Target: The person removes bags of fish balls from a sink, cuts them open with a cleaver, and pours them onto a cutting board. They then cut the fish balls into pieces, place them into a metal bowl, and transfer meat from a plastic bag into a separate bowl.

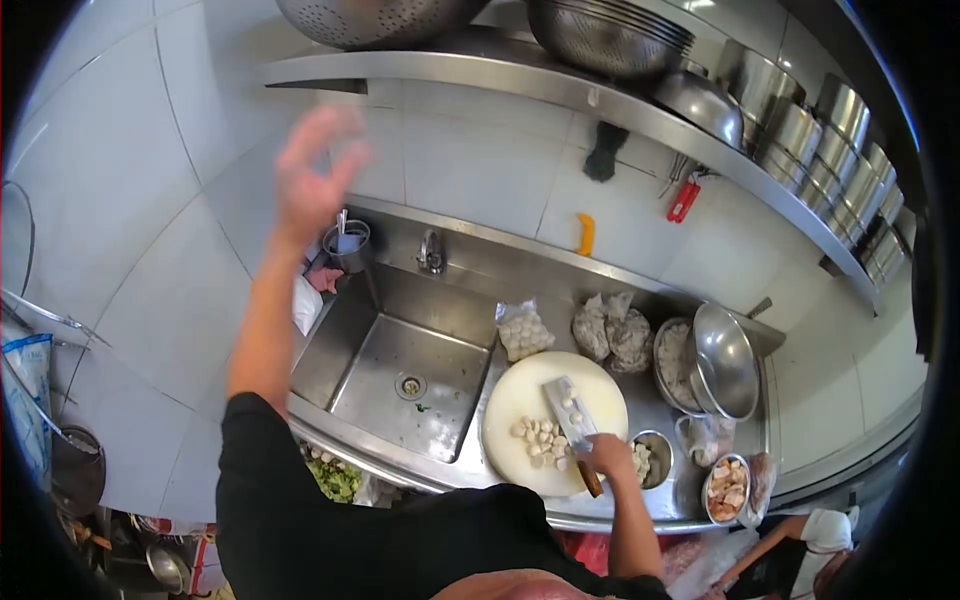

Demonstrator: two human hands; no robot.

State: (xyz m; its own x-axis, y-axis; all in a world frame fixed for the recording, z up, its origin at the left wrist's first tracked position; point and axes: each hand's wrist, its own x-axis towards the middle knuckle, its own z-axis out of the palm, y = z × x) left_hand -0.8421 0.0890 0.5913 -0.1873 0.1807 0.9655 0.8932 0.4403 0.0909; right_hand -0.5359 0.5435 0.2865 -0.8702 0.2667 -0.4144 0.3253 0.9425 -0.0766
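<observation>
My left hand (pixel 320 165) is raised at the left, in front of the tiled wall, slightly blurred, with fingers apart and nothing in it. My right hand (pixel 607 455) grips the wooden handle of a cleaver (pixel 570 410), its broad blade lying over a round white cutting board (pixel 510 385). A few pale round pieces rest on the blade. Left of it lie several cut pale pieces (pixel 540 442) on the board. Just right of my right hand stands a metal bowl (pixel 660 458) with similar pale pieces in it.
A steel sink (pixel 400 345) with a faucet (pixel 431 252) is left of the board. Behind the board are a bag of pale balls (pixel 522 332), other bags (pixel 612 335) and metal bowls (pixel 725 360). A shelf (pixel 480 75) hangs overhead. Another person's arm (pixel 765 545) shows lower right.
</observation>
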